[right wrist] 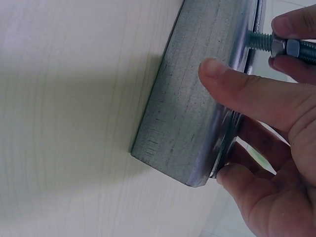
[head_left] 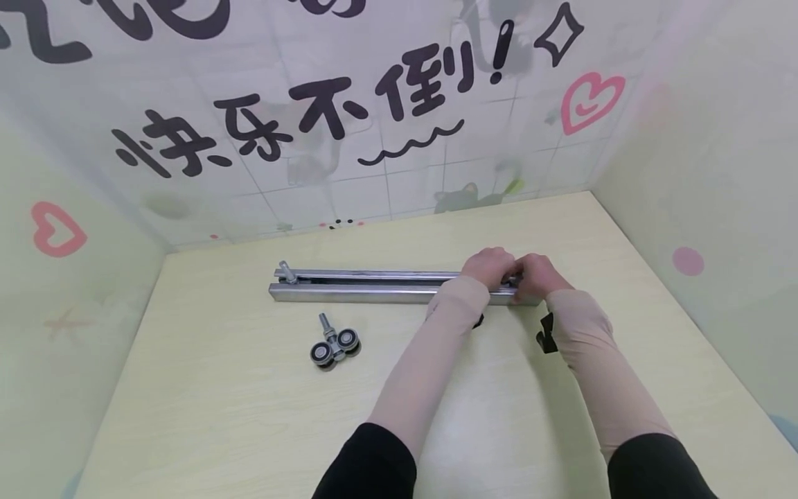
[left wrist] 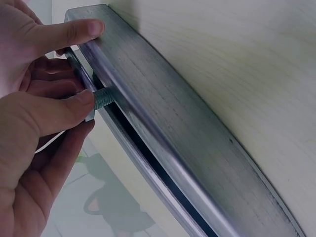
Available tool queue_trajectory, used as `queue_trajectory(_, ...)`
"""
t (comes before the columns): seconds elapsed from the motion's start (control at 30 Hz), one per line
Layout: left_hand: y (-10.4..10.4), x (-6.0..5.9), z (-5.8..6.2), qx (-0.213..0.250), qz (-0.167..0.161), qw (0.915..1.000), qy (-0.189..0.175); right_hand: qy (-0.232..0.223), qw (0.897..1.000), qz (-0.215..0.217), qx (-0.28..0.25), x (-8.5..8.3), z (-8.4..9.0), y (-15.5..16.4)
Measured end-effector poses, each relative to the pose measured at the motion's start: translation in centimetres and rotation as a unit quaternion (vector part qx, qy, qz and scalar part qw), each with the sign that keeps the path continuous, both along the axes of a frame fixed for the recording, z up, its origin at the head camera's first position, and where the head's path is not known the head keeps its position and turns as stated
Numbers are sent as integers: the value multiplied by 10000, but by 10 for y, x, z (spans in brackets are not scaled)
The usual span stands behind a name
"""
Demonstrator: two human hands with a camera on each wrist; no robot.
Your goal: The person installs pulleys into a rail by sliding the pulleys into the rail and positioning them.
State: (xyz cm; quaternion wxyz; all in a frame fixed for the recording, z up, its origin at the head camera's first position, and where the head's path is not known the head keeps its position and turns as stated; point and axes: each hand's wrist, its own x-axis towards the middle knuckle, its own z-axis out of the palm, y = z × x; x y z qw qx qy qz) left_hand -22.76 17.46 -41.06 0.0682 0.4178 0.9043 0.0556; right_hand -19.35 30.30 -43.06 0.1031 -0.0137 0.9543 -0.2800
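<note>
Pinching a bolt (left wrist: pixel 102 97) in the steel rail (head_left: pixel 374 285) slot, left hand (head_left: pixel 492 267) and right hand (head_left: pixel 541 274) curled tight, second roller (head_left: pixel 334 344) loose on tabletop (head_left: pixel 218 388), roughly halfway.

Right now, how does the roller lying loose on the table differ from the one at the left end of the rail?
The loose roller lies bare on the table, black wheels showing; the left-end roller sits inside the rail, only its bolt poking out. The loose roller is nearer the person. Both have threaded bolts, and neither hand touches them.

Dull scratched steel rail (head_left: pixel 374 285) on pale matt wood-grain table (head_left: pixel 218 402)
</note>
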Motion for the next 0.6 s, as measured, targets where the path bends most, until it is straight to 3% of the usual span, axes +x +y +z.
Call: queue_trajectory(0.6,-20,-7,2,-157,-11,9998,-91,-55,9999,75,43,1,0,1)
